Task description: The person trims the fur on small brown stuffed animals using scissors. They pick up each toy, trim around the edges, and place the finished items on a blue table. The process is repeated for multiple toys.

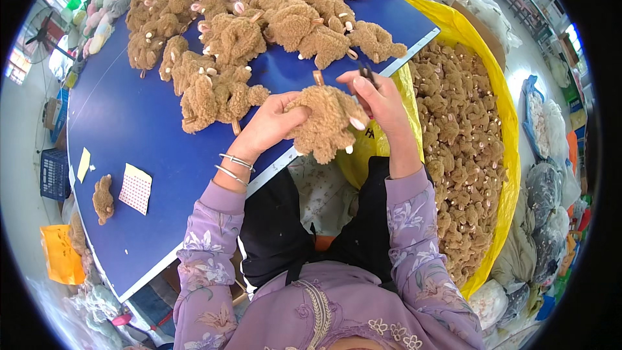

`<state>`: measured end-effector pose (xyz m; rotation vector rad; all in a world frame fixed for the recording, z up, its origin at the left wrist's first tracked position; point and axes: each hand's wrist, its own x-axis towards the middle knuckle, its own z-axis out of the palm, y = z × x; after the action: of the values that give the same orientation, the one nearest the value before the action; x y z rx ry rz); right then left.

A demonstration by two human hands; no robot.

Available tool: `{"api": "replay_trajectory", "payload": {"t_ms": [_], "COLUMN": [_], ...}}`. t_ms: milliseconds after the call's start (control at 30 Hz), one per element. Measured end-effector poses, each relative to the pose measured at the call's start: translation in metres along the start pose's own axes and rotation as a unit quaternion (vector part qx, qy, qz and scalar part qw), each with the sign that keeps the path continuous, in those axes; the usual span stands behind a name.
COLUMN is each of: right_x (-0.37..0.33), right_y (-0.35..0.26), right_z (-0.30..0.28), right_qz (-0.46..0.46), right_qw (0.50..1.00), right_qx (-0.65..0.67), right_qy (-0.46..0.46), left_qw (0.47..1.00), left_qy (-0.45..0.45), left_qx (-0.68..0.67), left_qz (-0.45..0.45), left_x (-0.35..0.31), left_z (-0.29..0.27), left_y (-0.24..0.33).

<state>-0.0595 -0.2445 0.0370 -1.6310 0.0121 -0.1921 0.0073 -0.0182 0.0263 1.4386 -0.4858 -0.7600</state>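
Overall, a blue table (172,168) spreads left of and beyond the grip, a yellow bag (510,149) of brown pieces (457,155) to its right; the left hand (272,120) pinches a fuzzy plush (324,123) by its left edge, and the right hand (383,100), beside it, clasps a small dark tool (367,76).

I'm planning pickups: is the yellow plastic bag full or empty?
Not empty: brown plush pieces cover the visible opening inside the yellow plastic bag's rim. How deep they go cannot be told.
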Motion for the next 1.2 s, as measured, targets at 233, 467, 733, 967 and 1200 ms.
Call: {"api": "replay_trajectory", "payload": {"t_ms": [233, 467, 733, 967, 1200], "right_x": [0.0, 0.005, 0.005, -0.005, -0.003], "right_y": [0.014, 0.015, 0.014, 0.024, 0.018], "right_z": [0.015, 0.019, 0.02, 0.036, 0.045], "right_qz": [0.045, 0.051, 0.137, 0.114, 0.104], "right_qw": [0.998, 0.993, 0.968, 0.976, 0.964], "right_qx": [0.002, 0.091, 0.202, 0.185, 0.235], "right_qy": [-0.041, 0.046, 0.062, 0.035, 0.069], "left_qw": [0.999, 0.997, 0.994, 0.969, 0.942], "left_qy": [-0.033, -0.061, -0.005, 0.076, 0.059], "left_qx": [0.005, 0.038, -0.101, -0.235, -0.327], "left_qz": [-0.043, 0.011, 0.033, 0.027, 0.049], "left_x": [-0.003, -0.004, 0.003, 0.009, 0.013], "left_z": [0.016, 0.016, 0.005, 0.001, -0.002], "left_y": [0.008, 0.002, -0.018, -0.016, -0.02]}}
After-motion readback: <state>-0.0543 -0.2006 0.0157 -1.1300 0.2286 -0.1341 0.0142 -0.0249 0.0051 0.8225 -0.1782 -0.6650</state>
